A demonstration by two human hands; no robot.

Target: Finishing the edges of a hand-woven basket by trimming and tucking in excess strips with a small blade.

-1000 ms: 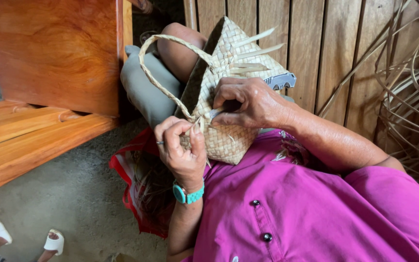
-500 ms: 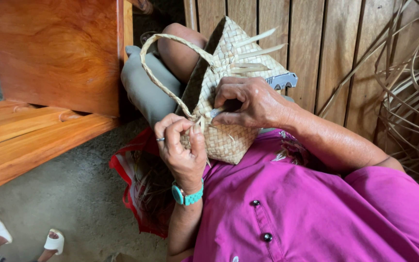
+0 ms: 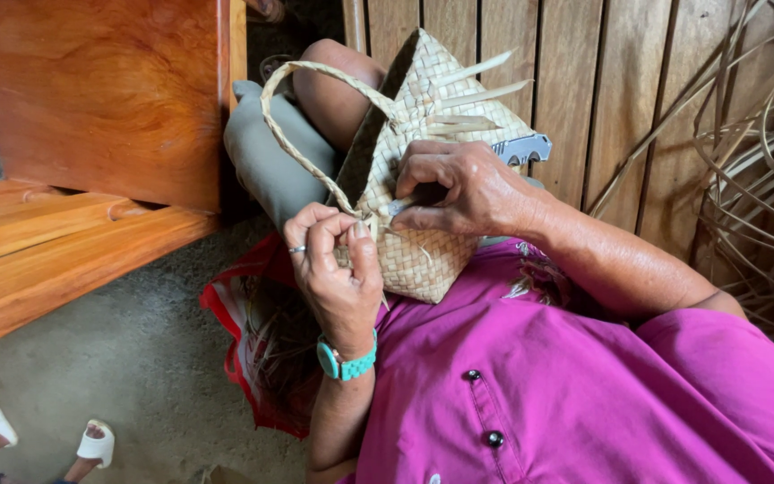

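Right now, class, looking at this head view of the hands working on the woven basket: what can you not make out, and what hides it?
- Basket interior: hidden by its woven wall.
- What the right hand pinches: covered by its fingers.
- Left hand fingertips: curled against the weave.
- Grey tool: mostly behind the basket and right hand.
- Person in white sandals: cut off by the bottom edge.
- Red bag contents: too dim, partly behind the left arm.

Magenta buttoned shirt (image 3: 584,394), teal wristwatch (image 3: 344,363)
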